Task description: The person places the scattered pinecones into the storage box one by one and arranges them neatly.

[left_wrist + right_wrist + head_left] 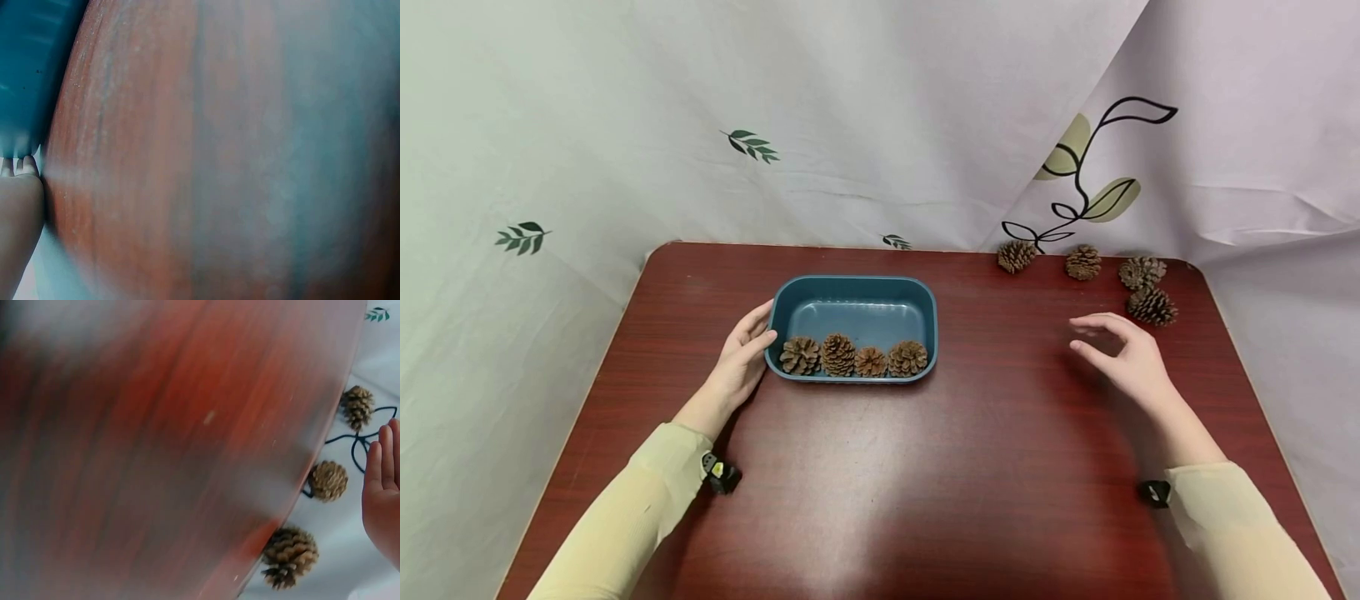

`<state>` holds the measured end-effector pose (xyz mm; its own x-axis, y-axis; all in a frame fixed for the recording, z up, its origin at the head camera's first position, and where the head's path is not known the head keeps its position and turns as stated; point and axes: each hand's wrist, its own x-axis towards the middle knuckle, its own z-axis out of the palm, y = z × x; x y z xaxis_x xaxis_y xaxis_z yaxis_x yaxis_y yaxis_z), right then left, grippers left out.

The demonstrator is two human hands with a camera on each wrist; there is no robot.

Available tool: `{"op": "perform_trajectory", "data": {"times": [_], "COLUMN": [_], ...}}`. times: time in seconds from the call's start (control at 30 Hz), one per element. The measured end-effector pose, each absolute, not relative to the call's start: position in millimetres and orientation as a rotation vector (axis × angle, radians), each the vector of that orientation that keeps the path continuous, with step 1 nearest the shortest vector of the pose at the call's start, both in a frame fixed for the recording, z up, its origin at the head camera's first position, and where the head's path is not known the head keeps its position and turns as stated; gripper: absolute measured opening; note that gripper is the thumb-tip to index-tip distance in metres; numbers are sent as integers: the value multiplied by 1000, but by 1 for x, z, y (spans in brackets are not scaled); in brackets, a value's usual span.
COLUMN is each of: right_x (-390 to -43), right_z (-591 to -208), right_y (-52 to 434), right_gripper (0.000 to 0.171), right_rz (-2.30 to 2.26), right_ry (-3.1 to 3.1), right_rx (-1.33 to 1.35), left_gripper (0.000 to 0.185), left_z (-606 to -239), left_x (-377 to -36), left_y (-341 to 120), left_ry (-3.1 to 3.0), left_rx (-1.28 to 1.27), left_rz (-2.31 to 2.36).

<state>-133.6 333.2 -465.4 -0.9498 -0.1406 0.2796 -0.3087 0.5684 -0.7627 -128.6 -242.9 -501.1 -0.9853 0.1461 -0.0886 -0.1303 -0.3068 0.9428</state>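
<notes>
Red-brown table (pixel 880 467), leaf-printed cloth backdrop (pixel 850 108)

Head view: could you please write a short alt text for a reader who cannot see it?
A person's left hand rests against a blue tray holding four pine cones on a red-brown table. The empty right hand hovers near four loose pine cones at the far right corner.

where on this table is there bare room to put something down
Bare wood spans the table between the blue tray and the right hand, and the near edge. Crowded: the four loose pine cones at the far right corner.
</notes>
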Motion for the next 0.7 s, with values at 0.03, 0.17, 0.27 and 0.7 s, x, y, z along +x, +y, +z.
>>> {"op": "perform_trajectory", "data": {"times": [0.03,0.17,0.27,0.7], "right_x": [-133,-128,-126,-123], "right_z": [-465,-463,-461,-464], "right_y": [336,346,353,387], "right_gripper": [36,35,34,36], "right_rz": [1327,1307,1285,1317], "right_ry": [-2613,-2625,-2635,-2581], "right_rx": [367,308,261,76], "left_gripper": [49,49,49,54], "left_z": [-501,-500,-500,-503], "left_x": [-129,-129,-129,-130], "left_y": [-243,-242,-242,-243], "left_ry": [1730,1718,1719,1750], "left_rx": [21,21,17,14], "left_rz": [2415,2422,2424,2400]}}
